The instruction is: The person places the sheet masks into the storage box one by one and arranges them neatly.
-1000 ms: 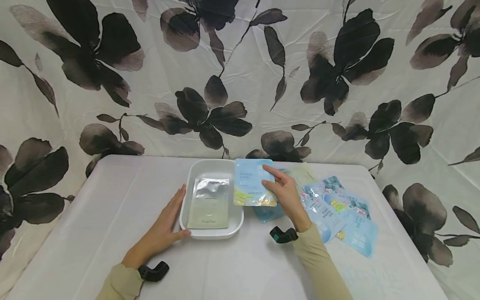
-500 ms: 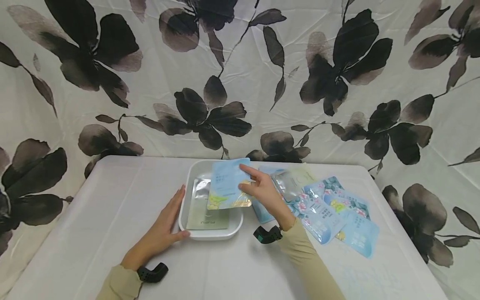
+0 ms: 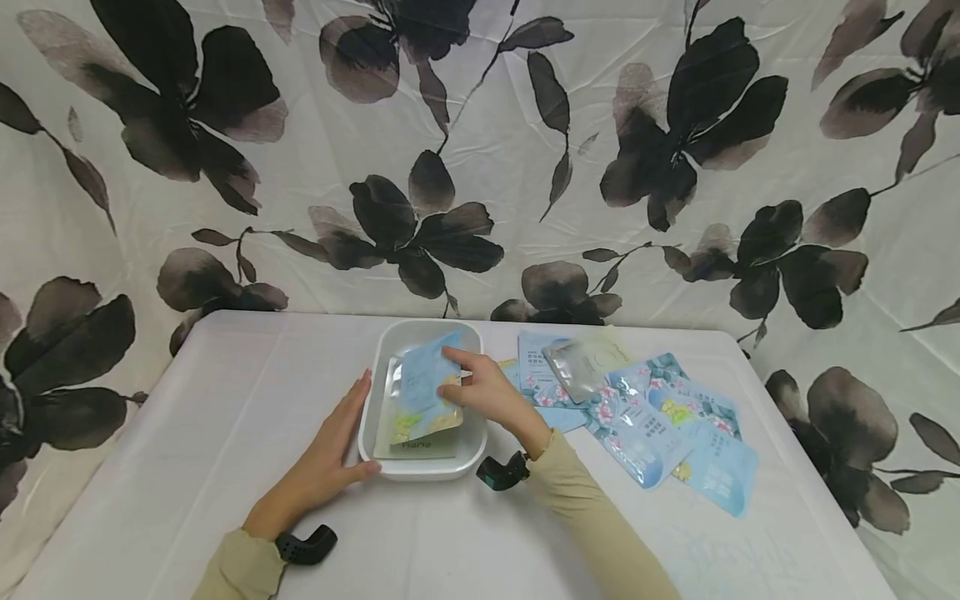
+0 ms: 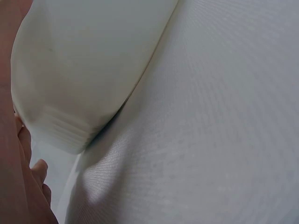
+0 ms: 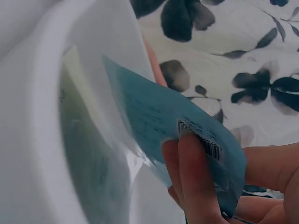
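My right hand pinches a light blue sheet mask packet by its right edge, thumb on one face and fingers on the other. The packet is tilted inside the white tray, over a pale green packet that lies on the tray floor. In the right wrist view, fingertips press beside a barcode on the blue packet. With fingers straight, my left hand rests along the tray's left side, its thumb touching the near left corner. The left wrist view shows the tray's outer wall close up.
To the right of the tray several mask packets lie overlapping: blue flowered ones, a plain light blue one and a silver and green one. A white cloth covers the table. Behind hangs a floral curtain.
My right hand has carried the blue packet leftward and down, from beside the tray's right rim to inside it. The left hand and tray have stayed in place.
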`<action>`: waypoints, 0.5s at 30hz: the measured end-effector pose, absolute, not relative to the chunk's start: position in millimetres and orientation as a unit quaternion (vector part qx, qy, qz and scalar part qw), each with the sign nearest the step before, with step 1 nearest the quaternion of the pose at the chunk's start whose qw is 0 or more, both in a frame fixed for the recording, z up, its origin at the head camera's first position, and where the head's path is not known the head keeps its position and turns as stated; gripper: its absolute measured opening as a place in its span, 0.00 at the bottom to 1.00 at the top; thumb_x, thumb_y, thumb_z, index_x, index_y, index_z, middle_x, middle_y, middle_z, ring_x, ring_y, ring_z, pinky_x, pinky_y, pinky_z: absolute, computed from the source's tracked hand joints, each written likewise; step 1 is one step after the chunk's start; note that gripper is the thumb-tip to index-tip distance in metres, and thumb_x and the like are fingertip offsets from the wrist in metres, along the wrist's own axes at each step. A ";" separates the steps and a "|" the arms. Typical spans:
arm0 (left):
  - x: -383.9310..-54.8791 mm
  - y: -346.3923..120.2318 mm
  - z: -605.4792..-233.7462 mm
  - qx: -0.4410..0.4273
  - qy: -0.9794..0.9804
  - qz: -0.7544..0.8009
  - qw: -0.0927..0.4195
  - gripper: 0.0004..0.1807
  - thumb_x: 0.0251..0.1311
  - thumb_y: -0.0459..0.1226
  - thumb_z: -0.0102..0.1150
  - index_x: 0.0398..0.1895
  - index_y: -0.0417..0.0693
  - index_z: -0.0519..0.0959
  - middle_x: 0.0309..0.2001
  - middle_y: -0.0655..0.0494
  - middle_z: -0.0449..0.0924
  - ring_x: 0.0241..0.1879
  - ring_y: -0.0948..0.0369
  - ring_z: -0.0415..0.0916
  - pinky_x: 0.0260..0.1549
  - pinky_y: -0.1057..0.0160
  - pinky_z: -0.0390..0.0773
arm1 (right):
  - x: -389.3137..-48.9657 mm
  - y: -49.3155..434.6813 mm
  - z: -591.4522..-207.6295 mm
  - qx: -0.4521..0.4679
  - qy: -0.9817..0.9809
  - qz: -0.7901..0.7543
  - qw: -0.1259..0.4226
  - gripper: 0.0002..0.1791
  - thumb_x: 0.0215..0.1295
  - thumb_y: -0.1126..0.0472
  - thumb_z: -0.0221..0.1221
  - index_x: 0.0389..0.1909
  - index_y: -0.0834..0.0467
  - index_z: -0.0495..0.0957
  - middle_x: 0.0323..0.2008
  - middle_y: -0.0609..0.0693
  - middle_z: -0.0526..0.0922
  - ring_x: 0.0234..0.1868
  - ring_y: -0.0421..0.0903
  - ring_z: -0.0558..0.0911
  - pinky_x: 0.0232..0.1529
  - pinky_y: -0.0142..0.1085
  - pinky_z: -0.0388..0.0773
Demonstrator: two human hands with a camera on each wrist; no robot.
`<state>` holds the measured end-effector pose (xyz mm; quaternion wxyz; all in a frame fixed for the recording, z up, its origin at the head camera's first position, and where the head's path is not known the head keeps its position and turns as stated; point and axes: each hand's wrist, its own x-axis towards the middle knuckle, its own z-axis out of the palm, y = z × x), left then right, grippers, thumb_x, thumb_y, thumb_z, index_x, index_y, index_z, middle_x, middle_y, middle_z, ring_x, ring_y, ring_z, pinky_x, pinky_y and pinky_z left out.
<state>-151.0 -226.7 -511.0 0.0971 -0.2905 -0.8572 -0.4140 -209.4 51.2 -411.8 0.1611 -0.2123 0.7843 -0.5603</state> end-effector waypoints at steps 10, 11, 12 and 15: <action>-149.0 -226.2 -508.1 -0.283 -0.859 -0.416 0.091 0.62 0.52 0.64 0.65 0.81 0.48 0.41 0.80 0.51 0.39 0.78 0.47 0.37 0.72 0.42 0.42 | -208.4 36.7 -422.6 -0.222 0.824 -0.492 0.173 0.40 0.61 0.68 0.63 0.72 0.70 0.58 0.64 0.66 0.72 0.51 0.60 0.84 0.47 0.40 0.83; -148.8 -226.0 -507.3 -0.284 -0.859 -0.416 0.092 0.62 0.52 0.64 0.64 0.81 0.48 0.41 0.80 0.50 0.39 0.77 0.46 0.37 0.72 0.42 0.42 | -208.5 36.1 -422.8 -0.222 0.825 -0.488 0.177 0.40 0.61 0.68 0.64 0.73 0.70 0.58 0.64 0.66 0.72 0.52 0.60 0.83 0.48 0.40 0.83; -148.7 -226.0 -506.9 -0.284 -0.859 -0.416 0.092 0.62 0.52 0.64 0.65 0.81 0.48 0.41 0.80 0.50 0.39 0.77 0.46 0.37 0.72 0.42 0.43 | -208.8 35.4 -423.1 -0.222 0.826 -0.486 0.179 0.41 0.60 0.68 0.64 0.73 0.70 0.57 0.64 0.66 0.72 0.52 0.60 0.83 0.48 0.40 0.83; -147.9 -225.9 -505.9 -0.282 -0.860 -0.415 0.091 0.62 0.53 0.64 0.64 0.81 0.48 0.41 0.80 0.50 0.39 0.78 0.46 0.37 0.72 0.43 0.42 | -208.8 33.5 -422.7 -0.229 0.826 -0.480 0.187 0.42 0.61 0.67 0.63 0.73 0.71 0.55 0.64 0.66 0.72 0.54 0.58 0.82 0.51 0.41 0.81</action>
